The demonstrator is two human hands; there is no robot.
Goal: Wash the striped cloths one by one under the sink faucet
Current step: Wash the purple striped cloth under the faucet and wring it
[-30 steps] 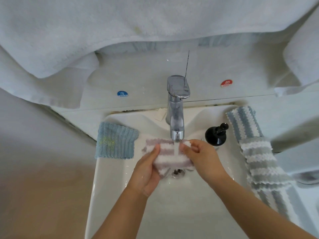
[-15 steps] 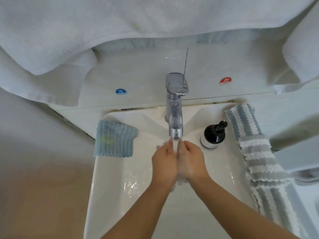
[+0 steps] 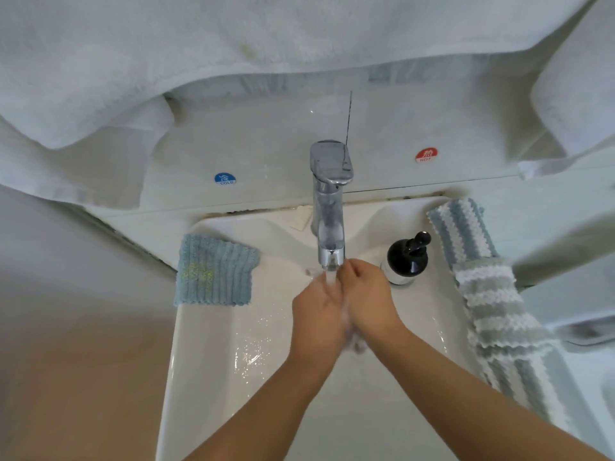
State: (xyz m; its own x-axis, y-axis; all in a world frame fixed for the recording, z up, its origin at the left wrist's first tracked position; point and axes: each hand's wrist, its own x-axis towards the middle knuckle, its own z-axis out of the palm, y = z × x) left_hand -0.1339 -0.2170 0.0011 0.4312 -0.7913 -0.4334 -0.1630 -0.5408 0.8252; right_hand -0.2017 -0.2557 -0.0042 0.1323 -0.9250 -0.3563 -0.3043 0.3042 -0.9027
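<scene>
My left hand (image 3: 319,314) and my right hand (image 3: 369,297) are pressed together under the chrome faucet (image 3: 329,207), with water running onto them. Between the palms they squeeze a pink-and-white striped cloth (image 3: 357,344); only a small bit shows below my right wrist and at the fingertips. Along the right rim of the white sink (image 3: 213,377) lie striped cloths: a blue-and-white one (image 3: 461,231) at the back and a grey-and-white one (image 3: 496,314) in front of it.
A folded blue ribbed cloth (image 3: 213,271) lies on the sink's left rim. A black soap pump bottle (image 3: 407,257) stands just right of my hands. White towels (image 3: 233,41) hang overhead, above cold and hot stickers on the back wall.
A second ago the striped cloth was spread open between my hands under the stream. Both hands have since come together, bunching it out of sight between the palms.
</scene>
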